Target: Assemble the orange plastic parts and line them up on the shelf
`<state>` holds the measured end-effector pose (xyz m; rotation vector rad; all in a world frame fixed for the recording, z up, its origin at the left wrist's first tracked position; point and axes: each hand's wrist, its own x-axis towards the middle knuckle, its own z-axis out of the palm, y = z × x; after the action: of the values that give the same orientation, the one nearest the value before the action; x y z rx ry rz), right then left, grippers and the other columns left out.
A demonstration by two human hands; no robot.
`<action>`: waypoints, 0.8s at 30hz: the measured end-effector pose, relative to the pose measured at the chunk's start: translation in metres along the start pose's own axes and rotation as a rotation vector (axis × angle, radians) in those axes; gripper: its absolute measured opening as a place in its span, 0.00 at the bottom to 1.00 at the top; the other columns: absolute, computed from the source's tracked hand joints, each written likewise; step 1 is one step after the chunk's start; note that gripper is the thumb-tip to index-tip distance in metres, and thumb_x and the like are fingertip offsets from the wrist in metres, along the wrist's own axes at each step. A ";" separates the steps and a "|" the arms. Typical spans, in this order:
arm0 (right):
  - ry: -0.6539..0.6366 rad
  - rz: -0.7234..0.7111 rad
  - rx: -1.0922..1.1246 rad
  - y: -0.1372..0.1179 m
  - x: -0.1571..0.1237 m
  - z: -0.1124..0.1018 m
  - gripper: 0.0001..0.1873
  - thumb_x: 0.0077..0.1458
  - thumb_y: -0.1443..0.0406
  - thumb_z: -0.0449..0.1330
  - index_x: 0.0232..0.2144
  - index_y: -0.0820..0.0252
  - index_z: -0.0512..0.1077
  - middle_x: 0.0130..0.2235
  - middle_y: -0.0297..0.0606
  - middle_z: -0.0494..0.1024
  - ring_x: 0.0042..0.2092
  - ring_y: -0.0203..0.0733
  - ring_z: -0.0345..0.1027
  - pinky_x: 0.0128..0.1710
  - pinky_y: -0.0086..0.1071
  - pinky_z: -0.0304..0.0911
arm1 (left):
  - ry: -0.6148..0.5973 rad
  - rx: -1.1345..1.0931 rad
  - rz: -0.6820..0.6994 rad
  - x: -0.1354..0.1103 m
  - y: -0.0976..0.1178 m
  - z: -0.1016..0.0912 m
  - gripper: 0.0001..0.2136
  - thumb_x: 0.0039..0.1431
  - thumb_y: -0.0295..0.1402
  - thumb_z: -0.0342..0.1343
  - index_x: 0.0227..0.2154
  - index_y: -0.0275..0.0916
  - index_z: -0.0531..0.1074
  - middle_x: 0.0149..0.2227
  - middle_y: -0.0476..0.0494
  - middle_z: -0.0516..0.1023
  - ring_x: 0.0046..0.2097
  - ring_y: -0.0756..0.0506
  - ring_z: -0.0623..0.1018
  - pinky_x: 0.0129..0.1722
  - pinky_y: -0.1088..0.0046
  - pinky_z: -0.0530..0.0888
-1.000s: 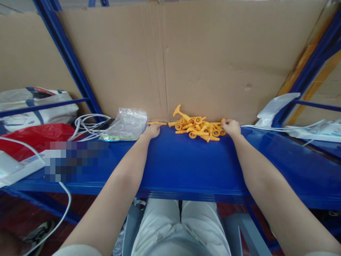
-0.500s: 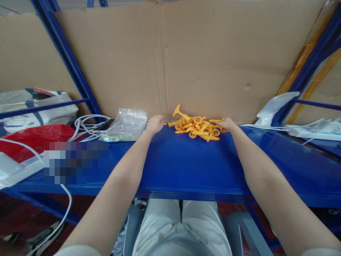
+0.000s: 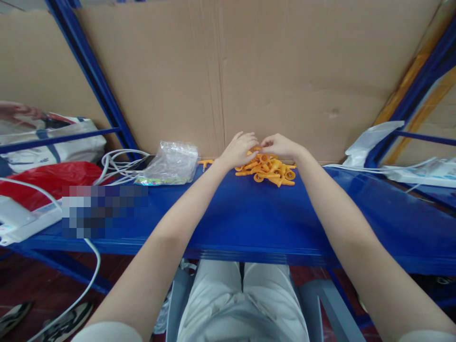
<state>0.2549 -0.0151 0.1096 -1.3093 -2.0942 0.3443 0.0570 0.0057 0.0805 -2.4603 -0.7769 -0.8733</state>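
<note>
A pile of small orange plastic parts (image 3: 268,171) lies at the back of the blue shelf (image 3: 249,218), against the cardboard wall. My left hand (image 3: 239,148) and my right hand (image 3: 282,145) meet fingertip to fingertip over the pile's back edge. Both have their fingers curled down and pinched onto the parts. A bit of orange shows between the fingertips, but what each hand holds is hidden. One loose orange part (image 3: 205,163) lies alone to the left of my left wrist.
A crumpled clear plastic bag (image 3: 171,163) sits left of the pile, with white cables (image 3: 117,166) beyond it. A red bag (image 3: 50,178) and white packages fill the left shelf end. White wrapping (image 3: 370,142) and flat white items lie at the right.
Both hands have moved inward from the pile's two sides and now meet over its top. The upright orange part at the pile's back is now covered by my left hand.
</note>
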 end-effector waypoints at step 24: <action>-0.127 -0.151 -0.444 -0.018 -0.010 0.015 0.14 0.56 0.64 0.62 0.46 0.59 0.76 0.46 0.43 0.82 0.45 0.45 0.73 0.44 0.33 0.63 | -0.167 0.022 -0.112 -0.033 0.002 0.007 0.11 0.68 0.29 0.47 0.41 0.38 0.75 0.42 0.36 0.82 0.51 0.37 0.78 0.50 0.60 0.67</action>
<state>0.2358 -0.0304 0.1042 -1.3874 -2.4541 -0.1159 0.0398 -0.0040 0.0530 -2.5146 -0.9851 -0.6993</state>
